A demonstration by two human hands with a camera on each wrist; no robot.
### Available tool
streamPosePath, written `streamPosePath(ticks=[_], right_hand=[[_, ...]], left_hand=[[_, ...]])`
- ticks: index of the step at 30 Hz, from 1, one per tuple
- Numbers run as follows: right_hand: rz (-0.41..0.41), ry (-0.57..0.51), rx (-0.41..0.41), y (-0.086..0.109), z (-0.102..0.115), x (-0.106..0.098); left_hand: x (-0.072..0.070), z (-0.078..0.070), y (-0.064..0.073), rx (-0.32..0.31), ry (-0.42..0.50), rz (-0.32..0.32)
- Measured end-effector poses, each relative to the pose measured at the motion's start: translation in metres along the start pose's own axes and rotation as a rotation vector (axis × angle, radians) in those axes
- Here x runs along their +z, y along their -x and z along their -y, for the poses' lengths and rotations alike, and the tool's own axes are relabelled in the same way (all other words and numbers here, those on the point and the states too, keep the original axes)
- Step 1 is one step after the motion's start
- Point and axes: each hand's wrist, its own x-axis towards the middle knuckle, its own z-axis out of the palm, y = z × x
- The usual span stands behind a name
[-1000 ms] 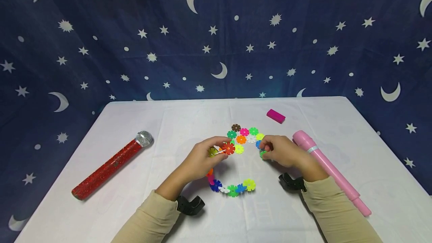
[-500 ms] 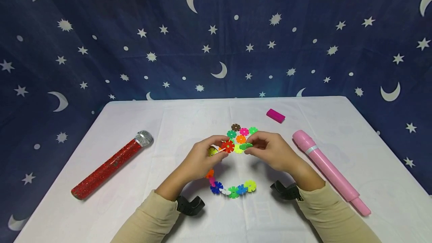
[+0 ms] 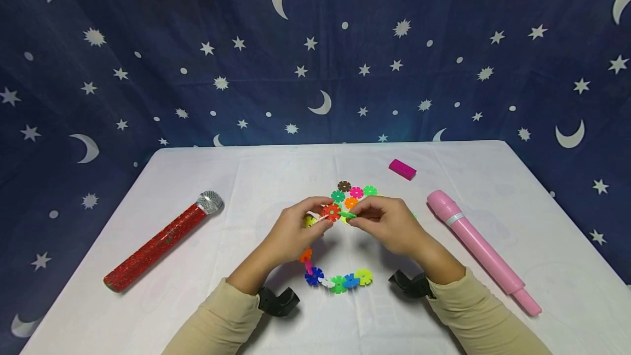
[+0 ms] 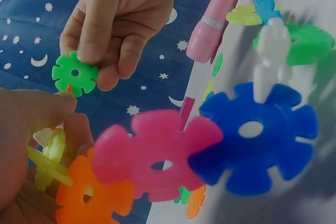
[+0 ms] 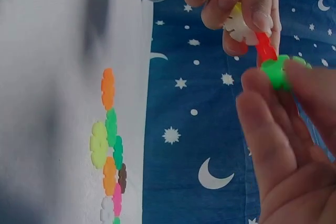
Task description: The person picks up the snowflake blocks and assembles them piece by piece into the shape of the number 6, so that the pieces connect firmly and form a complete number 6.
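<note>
My left hand (image 3: 298, 229) pinches the end of a chain of notched plastic flower discs, its thumb on a white disc (image 5: 241, 29). A red disc (image 3: 331, 212) is joined to that white disc and sticks out past the fingertips. From there the chain curves down through orange, pink (image 4: 152, 145) and dark blue (image 4: 283, 135) discs to a yellow disc (image 3: 363, 276) at its other end. Between thumb and fingers my right hand (image 3: 389, 221) holds a green disc (image 4: 63, 72). Its edge meets the red disc's edge; whether the slots interlock I cannot tell.
Loose discs, among them a brown disc (image 3: 344, 186) and an orange disc (image 3: 350, 202), lie on the white table just beyond the hands. A red microphone (image 3: 158, 242) lies left, a pink microphone-shaped tube (image 3: 485, 248) right. A magenta block (image 3: 402, 169) sits farther back.
My right hand has picked the green disc up from the right side of the loose discs and brought it left to the red disc. My left hand has stayed nearly still.
</note>
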Motion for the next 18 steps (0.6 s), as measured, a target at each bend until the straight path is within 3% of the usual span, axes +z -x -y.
streamPosePath(ticks=[5,13,18], right_hand=[[0.033,-0.077,0.04,0.0011,-0.0017,-0.0038],[0.038,-0.139,0.093,0.0003,-0.0032,-0.0069],[0.022,-0.179,0.111,-0.0005,-0.0017,-0.0049]], left_hand=[[-0.0018,-0.0012,-0.0001,-0.006,-0.004,0.002],[-0.0011,-0.0041,0.0018,0.034,-0.005,0.028],[0.0028,-0.0048,0.003,0.027,0.028,0.0]])
